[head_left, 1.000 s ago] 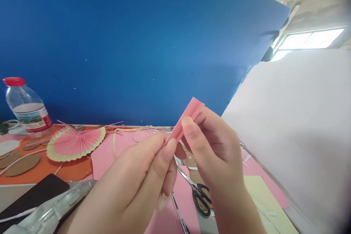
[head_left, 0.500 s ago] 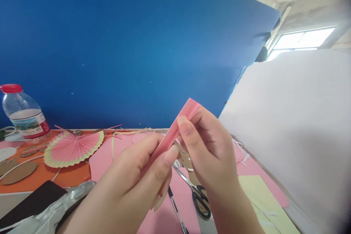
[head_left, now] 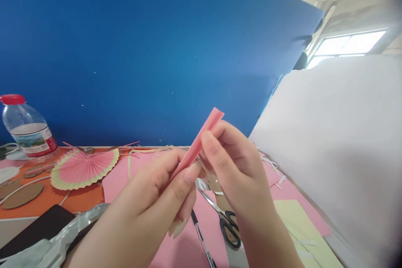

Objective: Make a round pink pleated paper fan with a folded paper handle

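A narrow folded strip of pink paper [head_left: 201, 137] slants up to the right between my hands, above the table. My left hand [head_left: 157, 203] pinches its lower end between thumb and fingers. Near the upper end, my right hand [head_left: 234, 157] grips the strip, thumb on the near side and fingers behind. Below the hands lie black-handled scissors [head_left: 229, 228] and a pen [head_left: 202, 238] on pink paper [head_left: 185, 251]. A pleated pink fan with a pale yellow border [head_left: 86, 167] rests on the left.
A clear bottle with a red cap [head_left: 27, 130] stands far left, near cardboard discs [head_left: 23, 197] on an orange surface [head_left: 89, 201]. A grey glue gun [head_left: 67, 234] lies by a black flat object [head_left: 37, 232]. Pale yellow paper [head_left: 301, 226] is at right. A blue panel [head_left: 141, 50] rises behind.
The upper end of the pink strip looks narrower, its fold pressed closer together. My right hand has shifted slightly left along with it. My left hand still holds the lower end.
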Motion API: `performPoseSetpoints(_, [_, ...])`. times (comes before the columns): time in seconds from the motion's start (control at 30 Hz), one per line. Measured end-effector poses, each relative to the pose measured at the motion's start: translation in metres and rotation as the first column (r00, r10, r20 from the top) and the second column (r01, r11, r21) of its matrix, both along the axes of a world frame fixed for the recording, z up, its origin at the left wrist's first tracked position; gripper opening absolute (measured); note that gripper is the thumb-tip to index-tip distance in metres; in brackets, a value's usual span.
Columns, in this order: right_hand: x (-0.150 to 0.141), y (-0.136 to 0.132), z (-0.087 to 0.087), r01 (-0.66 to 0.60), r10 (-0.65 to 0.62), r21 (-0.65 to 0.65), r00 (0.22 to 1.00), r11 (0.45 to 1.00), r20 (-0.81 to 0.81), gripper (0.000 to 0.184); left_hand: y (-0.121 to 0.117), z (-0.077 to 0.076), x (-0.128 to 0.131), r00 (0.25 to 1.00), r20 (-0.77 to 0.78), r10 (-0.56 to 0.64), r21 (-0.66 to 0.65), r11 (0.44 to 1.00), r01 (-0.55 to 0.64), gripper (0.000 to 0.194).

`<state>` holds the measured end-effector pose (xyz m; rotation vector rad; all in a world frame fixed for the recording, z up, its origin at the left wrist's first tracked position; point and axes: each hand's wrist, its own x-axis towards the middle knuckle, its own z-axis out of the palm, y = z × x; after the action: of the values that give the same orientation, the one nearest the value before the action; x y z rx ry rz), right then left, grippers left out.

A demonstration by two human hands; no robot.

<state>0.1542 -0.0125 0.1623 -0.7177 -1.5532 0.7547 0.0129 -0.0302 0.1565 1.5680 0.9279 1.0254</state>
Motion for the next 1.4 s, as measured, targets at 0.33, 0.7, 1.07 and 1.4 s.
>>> performPoseSetpoints(0.33, [0.0, -0.001, 0.001, -0.085, 0.082, -0.114, 0.996, 0.99, -0.026, 0.025, 0.0, 0.002, 0.002, 1.0, -0.015, 0.008, -0.004, 1.0, -0.008, 0.04])
performPoseSetpoints(0.7, [-0.003, 0.003, 0.003, -0.243, 0.214, -0.122, 0.954, 0.962, -0.209, 0.028, 0.001, -0.007, 0.002, 0.999, -0.006, -0.032, 0.003, 0.999, 0.032, 0.04])
performPoseSetpoints(1.07, [-0.007, 0.0, 0.001, -0.006, -0.017, -0.122, 0.983, 0.992, -0.182, 0.032, -0.002, -0.008, 0.006, 0.995, 0.074, 0.066, -0.088, 0.994, -0.06, 0.043])
performPoseSetpoints(1.4, [-0.001, -0.003, 0.006, 0.023, -0.003, -0.227, 0.996, 0.974, 0.089, 0.029, 0.009, -0.013, 0.002, 0.999, -0.039, 0.003, 0.17, 0.985, 0.004, 0.042])
